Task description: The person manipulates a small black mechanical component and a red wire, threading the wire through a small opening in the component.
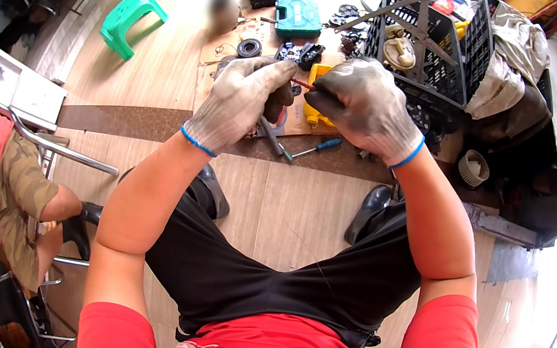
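Observation:
My left hand (243,97), in a grey-white work glove with dark fingertips, is raised with its fingers pinched together. Facing it, my right hand (369,104) in a matching glove is also closed. A thin red wire (301,83) spans the short gap between the two, one end at each hand's fingertips. Behind and below the right fingers shows a yellow plastic part (310,114), partly covered by the glove. A screwdriver with a blue handle (328,145) lies on the floor below the hands. Close by rests a grey bar-like tool (271,137).
Beyond my hands are a black ring-shaped part (248,48), a teal case (298,19) and dark machine parts (309,54). Black crates (426,94) stand at right, near a white basket (473,168). A green stool (122,27) is at far left; a person (31,182) sits at left.

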A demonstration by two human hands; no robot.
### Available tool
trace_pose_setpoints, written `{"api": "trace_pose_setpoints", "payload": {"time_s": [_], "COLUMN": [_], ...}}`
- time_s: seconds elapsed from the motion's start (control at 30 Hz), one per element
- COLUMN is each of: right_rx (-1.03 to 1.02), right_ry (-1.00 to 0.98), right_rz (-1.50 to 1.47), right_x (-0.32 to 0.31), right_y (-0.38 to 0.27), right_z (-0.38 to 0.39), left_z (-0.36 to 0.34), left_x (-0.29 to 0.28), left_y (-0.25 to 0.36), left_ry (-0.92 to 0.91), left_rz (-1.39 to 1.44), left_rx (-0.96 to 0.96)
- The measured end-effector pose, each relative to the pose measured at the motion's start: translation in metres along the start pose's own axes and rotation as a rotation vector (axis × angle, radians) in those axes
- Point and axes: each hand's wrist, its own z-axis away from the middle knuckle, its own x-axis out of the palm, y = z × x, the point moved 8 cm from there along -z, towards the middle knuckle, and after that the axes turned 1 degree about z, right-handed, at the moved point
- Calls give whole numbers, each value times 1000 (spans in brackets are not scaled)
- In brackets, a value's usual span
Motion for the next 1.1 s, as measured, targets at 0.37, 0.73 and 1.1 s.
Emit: {"api": "trace_pose_setpoints", "payload": {"time_s": [0.37,0.73,1.1], "right_rx": [345,625,348], "right_ry": [-394,-134,-272], "right_rz": [-667,-911,-414], "right_x": [38,31,26], "right_y": [37,60,34], "right_z": [12,17,11], "left_z": [17,21,26], "left_x": [19,10,18], "left_y": [54,48,48], "left_ry": [61,117,111], "left_rz": [-798,-1096,-1162], "left_rx": [926,1008,989]}}
